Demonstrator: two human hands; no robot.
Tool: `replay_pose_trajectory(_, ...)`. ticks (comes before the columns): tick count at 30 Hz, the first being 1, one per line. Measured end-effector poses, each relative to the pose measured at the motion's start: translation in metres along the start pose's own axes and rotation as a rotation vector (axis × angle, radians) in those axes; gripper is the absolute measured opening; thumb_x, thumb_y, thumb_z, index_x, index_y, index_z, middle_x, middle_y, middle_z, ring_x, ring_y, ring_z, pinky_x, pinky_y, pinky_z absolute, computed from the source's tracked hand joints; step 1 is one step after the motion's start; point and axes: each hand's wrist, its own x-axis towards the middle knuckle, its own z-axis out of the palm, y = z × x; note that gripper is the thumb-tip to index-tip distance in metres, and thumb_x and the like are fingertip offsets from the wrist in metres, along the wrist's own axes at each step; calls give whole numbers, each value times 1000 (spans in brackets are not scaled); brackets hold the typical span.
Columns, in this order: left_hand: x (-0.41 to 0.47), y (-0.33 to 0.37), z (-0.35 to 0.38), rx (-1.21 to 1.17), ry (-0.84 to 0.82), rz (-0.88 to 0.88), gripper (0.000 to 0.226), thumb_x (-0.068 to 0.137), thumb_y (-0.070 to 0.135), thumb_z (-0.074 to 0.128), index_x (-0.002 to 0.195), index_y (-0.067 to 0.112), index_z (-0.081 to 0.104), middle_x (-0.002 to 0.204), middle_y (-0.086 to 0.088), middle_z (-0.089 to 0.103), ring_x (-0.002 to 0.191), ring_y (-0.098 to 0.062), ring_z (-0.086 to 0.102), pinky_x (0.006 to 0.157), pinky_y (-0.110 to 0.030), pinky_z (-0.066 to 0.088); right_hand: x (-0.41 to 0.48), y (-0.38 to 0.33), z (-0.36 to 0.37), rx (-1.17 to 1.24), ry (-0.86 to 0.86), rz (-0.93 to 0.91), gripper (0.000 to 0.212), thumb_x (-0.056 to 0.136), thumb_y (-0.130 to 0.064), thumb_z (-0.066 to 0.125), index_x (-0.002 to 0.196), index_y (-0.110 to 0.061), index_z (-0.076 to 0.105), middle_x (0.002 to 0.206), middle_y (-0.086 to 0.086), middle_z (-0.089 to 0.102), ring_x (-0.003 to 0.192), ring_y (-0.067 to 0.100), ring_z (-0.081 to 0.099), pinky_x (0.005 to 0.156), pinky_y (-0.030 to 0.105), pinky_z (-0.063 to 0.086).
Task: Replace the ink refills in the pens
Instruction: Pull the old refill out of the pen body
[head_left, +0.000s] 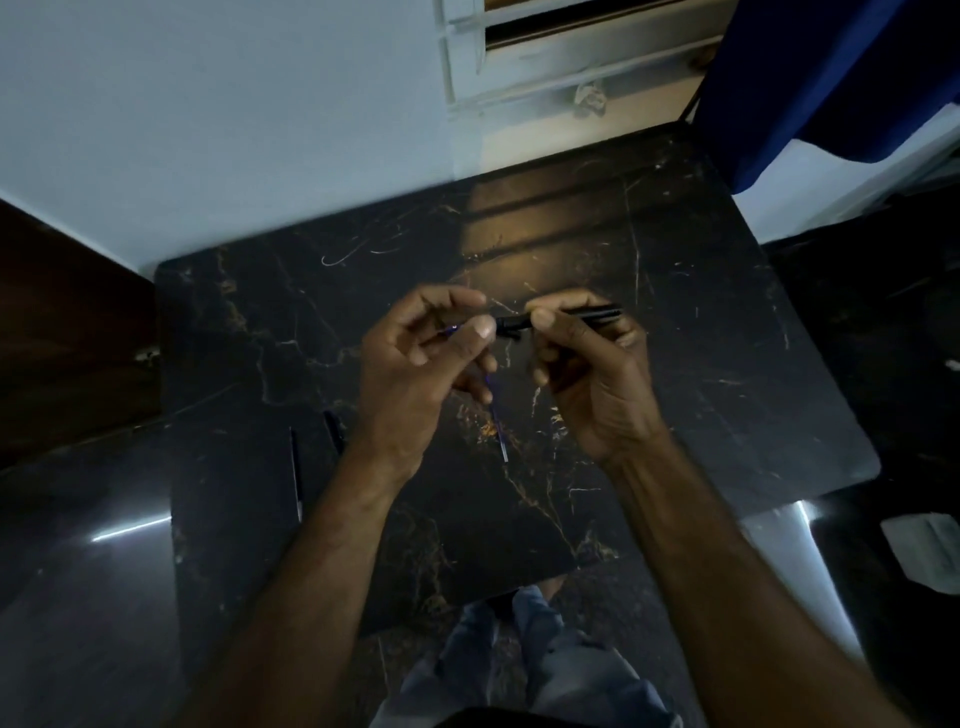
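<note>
Above the middle of the dark marble table (675, 364), my right hand (592, 374) grips a black pen barrel (566, 317) that lies level, its open end pointing left. My left hand (415, 374) pinches a thin blue ink refill (452, 329) between thumb and forefinger, its tip at the barrel's mouth. Under the hands a second blue refill (500, 426) lies on the table. Two more dark pens rest at the left: a long one (296, 473) and a shorter one (335, 431), partly hidden by my left wrist.
The table stands against a pale wall with a window frame (519, 67) behind it. A blue cloth (810, 78) hangs at the upper right. Glossy dark floor surrounds the table, and my trouser legs (535, 660) show below its front edge.
</note>
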Motion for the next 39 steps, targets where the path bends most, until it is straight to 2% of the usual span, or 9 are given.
replay_pose_trajectory(3, 0, -2, 1, 27, 73, -10, 2, 96, 7, 73, 95, 8, 71, 80, -6, 74, 62, -17, 68, 48, -28, 54, 1, 5, -1, 21, 22, 19, 11, 93, 3, 63, 91, -3, 72, 72, 7, 57, 63, 15, 53, 50, 26, 46)
replay_pose_trajectory(9, -2, -10, -1, 122, 138, -127, 36, 105, 27, 64, 75, 8, 63, 56, -2, 56, 45, -15, 53, 42, -27, 44, -6, 19, -5, 26, 22, 63, 7, 91, 2, 66, 93, 0, 73, 73, 9, 62, 62, 15, 57, 52, 26, 50)
replay_pose_trajectory(14, -4, -14, -4, 53, 74, -112, 11, 99, 13, 70, 108, 8, 69, 86, -4, 70, 63, -17, 66, 48, -29, 54, -5, 23, -9, 28, 36, 80, 7, 88, 0, 68, 94, 2, 71, 72, 7, 65, 62, 14, 58, 52, 26, 50)
replay_pose_trajectory(17, -4, -19, -5, 72, 108, -76, 3, 96, 10, 73, 97, 9, 72, 85, -7, 73, 63, -15, 68, 47, -27, 54, -2, 25, -11, 11, 33, 87, 6, 89, 0, 68, 93, 0, 72, 72, 8, 64, 62, 14, 59, 52, 25, 51)
replay_pose_trajectory(25, 1, -31, -2, 145, 166, -178, 39, 107, 29, 60, 71, 13, 59, 55, 2, 51, 45, -16, 50, 42, -27, 40, 0, 32, -14, -3, 31, 109, 17, 86, -1, 69, 99, 8, 68, 72, 8, 64, 61, 14, 59, 51, 25, 50)
replay_pose_trajectory(29, 4, -30, -1, 74, 53, -163, 12, 103, 21, 65, 96, 12, 67, 77, -6, 64, 59, -20, 61, 48, -30, 50, 1, 30, -23, -3, 61, 102, 11, 86, -1, 70, 96, 5, 69, 71, 6, 66, 60, 13, 58, 51, 26, 50)
replay_pose_trajectory(31, 5, -31, 0, 55, 57, -126, 3, 99, 12, 70, 97, 10, 69, 84, -7, 68, 63, -18, 65, 49, -30, 54, 3, 28, -28, -8, 58, 89, 7, 89, 0, 70, 95, 3, 70, 72, 5, 67, 61, 14, 59, 52, 26, 51)
replay_pose_trajectory(37, 6, -39, 12, 134, 198, -152, 44, 107, 33, 59, 70, 10, 63, 55, -2, 57, 45, -21, 53, 42, -27, 42, 4, 28, -30, 2, 45, 90, 9, 88, 2, 68, 96, 6, 69, 72, 7, 67, 61, 14, 60, 51, 25, 51)
replay_pose_trajectory(39, 7, -39, 13, 75, 179, -163, 42, 109, 35, 55, 77, 9, 65, 59, -3, 58, 48, -22, 54, 44, -28, 44, 3, 30, -29, 24, 45, 97, 8, 88, 2, 68, 95, 5, 70, 71, 7, 67, 60, 14, 60, 51, 25, 51)
